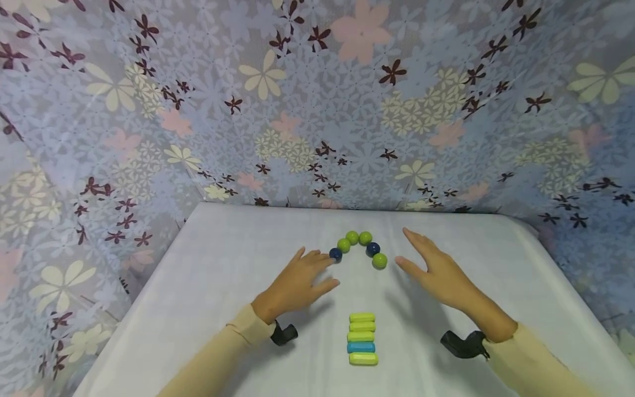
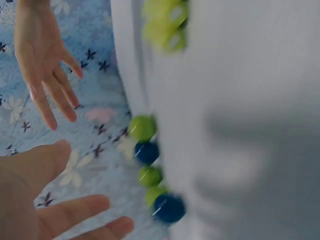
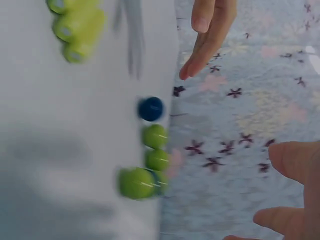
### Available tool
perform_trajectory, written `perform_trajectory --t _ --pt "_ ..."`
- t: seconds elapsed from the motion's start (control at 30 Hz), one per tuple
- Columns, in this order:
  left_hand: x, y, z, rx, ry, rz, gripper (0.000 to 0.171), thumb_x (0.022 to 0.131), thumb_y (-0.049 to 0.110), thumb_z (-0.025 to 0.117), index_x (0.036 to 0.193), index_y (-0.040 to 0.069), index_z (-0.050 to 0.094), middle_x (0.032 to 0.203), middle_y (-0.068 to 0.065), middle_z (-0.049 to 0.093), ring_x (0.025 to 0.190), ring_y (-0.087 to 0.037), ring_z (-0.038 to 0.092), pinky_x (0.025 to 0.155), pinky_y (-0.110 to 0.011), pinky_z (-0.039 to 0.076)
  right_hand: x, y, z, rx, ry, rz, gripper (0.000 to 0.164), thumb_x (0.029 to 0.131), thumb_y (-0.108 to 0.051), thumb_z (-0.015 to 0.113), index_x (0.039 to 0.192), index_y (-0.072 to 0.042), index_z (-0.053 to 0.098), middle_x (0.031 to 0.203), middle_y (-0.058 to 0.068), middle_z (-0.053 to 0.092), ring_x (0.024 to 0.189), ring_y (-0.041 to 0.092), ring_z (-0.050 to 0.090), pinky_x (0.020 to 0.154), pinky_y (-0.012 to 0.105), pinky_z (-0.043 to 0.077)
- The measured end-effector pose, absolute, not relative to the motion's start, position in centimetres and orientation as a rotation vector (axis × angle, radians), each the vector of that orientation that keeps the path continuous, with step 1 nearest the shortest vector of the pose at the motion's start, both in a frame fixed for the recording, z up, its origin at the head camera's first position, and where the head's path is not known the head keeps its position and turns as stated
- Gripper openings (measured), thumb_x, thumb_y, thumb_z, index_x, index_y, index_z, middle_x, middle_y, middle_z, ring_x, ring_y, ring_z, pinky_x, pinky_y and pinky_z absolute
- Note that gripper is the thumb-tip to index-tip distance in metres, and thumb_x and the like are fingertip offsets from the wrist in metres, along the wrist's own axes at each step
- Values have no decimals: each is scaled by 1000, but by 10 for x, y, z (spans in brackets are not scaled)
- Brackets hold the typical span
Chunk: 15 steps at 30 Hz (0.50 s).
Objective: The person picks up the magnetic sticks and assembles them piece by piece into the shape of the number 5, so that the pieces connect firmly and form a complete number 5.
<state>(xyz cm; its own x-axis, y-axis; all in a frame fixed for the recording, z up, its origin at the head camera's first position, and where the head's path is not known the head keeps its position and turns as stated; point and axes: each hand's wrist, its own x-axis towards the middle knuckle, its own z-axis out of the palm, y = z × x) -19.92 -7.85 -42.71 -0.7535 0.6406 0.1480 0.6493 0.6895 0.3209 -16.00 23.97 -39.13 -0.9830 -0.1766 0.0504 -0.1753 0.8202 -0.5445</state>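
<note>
Several small shiny balls form an arch on the white-covered table. A dark blue ball (image 1: 335,255) ends the left side, a green ball (image 1: 380,261) ends the right, and another dark blue ball (image 1: 373,249) sits just above that one. My left hand (image 1: 296,282) has its fingers spread, their tips right by the left blue ball in the head view. To the right of the arch, my right hand (image 1: 441,275) hovers with fingers extended and thumb apart, holding nothing. Nearer me lies a column of short battery-like cylinders, yellow-green (image 1: 362,336) except for one blue cylinder (image 1: 361,347).
A white cloth (image 1: 223,248) covers the table, whose far edge lies just beyond the arch. Flower-patterned fabric (image 1: 307,110) hangs behind and along the sides. Each wrist wears a black camera mount, such as the right mount (image 1: 463,345).
</note>
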Motion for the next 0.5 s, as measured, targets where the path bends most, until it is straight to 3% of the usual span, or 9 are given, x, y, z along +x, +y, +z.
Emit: perform_trajectory --t 0.13,0.23,0.4,0.5 --pt "-191 -68 -457 -1166 -2713 -671 43 103 39 61 135 10 67 131 -5 66 127 -23 57 113 -45 37 -162 236 -429 -184 2986 -1063 80 103 -59 49 163 -12 26 160 24 33 146 50 28 110 70 26" --pt "-187 -63 -474 -1181 -2635 -812 35 101 35 66 127 13 73 116 0 69 109 -15 60 97 -31 49 -167 232 -455 -131 3022 -1224 71 104 -50 55 158 -6 37 149 23 49 139 45 42 108 63 35" --pt "-185 -59 -489 -1190 -2609 -1126 29 97 34 73 119 15 77 85 7 58 79 -7 49 70 -21 41 -178 222 -486 -137 3166 -1422 50 100 -25 70 141 0 59 113 16 66 107 33 65 90 41 55" --pt "-185 -58 -495 -1198 -2617 -1309 26 95 33 75 115 16 79 71 9 47 67 -4 40 64 -20 36 -185 218 -496 -174 3233 -1494 41 96 -19 75 131 0 67 93 8 61 86 22 64 74 25 54"
